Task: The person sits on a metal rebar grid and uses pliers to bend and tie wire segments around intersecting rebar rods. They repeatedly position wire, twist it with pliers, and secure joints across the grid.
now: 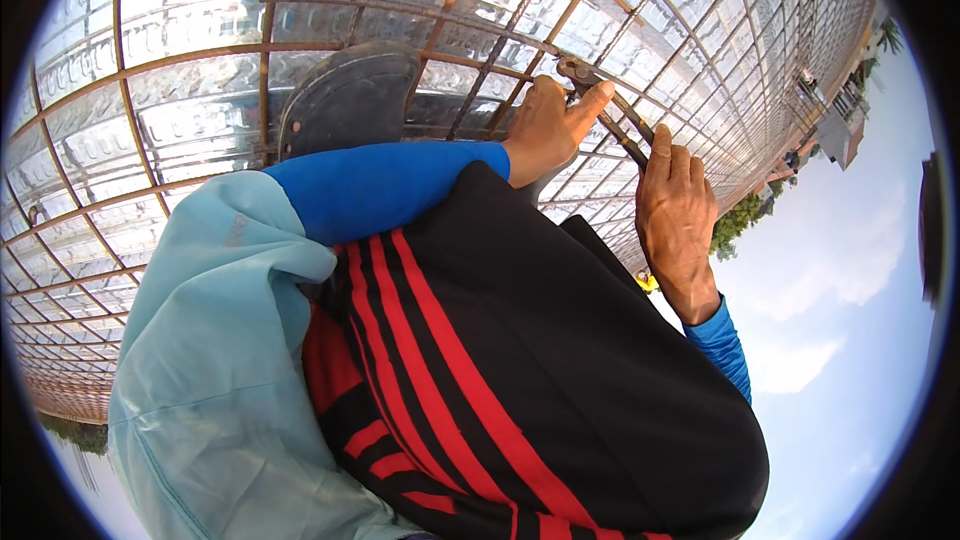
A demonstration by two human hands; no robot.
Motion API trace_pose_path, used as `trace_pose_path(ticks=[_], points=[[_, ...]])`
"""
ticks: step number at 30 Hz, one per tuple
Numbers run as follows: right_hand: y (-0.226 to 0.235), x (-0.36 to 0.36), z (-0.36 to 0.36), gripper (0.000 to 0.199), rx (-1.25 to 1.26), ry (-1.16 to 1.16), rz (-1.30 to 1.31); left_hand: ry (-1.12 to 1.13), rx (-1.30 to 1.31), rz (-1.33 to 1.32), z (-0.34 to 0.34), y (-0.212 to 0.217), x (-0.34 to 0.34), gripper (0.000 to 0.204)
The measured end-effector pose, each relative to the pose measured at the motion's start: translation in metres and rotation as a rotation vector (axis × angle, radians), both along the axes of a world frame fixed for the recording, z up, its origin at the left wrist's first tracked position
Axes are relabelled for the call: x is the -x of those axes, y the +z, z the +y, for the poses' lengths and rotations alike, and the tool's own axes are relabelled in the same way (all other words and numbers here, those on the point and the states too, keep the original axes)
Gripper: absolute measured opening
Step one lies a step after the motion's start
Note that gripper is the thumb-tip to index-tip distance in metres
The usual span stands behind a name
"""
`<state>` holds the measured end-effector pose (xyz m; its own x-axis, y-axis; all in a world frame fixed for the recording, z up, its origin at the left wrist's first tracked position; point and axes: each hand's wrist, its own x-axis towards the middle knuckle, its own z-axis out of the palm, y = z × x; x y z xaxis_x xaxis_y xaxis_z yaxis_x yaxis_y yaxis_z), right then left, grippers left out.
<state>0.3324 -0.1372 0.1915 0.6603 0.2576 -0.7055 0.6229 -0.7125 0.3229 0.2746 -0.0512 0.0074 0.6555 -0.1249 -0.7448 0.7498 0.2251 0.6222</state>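
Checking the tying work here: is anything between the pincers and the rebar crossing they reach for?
Nothing visible. The pincers already meet the rusty rebar grid; the left hand rests by their head, and the right hand grips the handles.

backdrop: corrugated metal sheeting
horizon: trees, buildings
sky: pale, thin clouds
clothing: black red-striped garment

Bright blue long sleeves, pale blue cloth and black trousers with red stripes.
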Motion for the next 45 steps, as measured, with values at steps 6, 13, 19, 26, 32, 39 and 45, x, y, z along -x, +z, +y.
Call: trace_pose_path(ticks=[6, 13, 19, 26, 32, 39, 45], points=[[0.003, 0.009, -0.026, 0.020, -0.299, -0.399, 0.206, -0.090, 0.614, 0.144, 0.027, 0.025, -0.008, 0.072], [-0.008, -0.013, -0.033, 0.052, -0.457, -1.879, 0.669, 0.007, 0.830, 0.297, 0.040, 0.040, -0.003, 0.066], [-0.010, -0.009, -0.044, 0.056, -0.496, -1.966, 0.699, 0.048, 0.960, 0.337, 0.033, 0.029, -0.009, 0.058], [-0.007, -0.010, -0.038, 0.042, -0.438, -1.764, 0.683, 0.138, 1.062, 0.318, 0.012, 0.005, 0.001, 0.035], [0.003, -0.009, -0.027, 0.058, -0.371, -0.647, 0.206, 0.188, 1.119, 0.345, 0.008, 0.007, -0.003, 0.040], [0.000, 0.002, -0.021, 0.039, -0.133, -0.156, 0.005, 0.061, 1.022, 0.265, 0.015, 0.009, -0.015, 0.053], [-0.010, -0.014, -0.031, 0.047, -0.323, -1.456, 0.565, -0.012, 0.777, 0.344, 0.025, 0.014, -0.012, 0.071]])
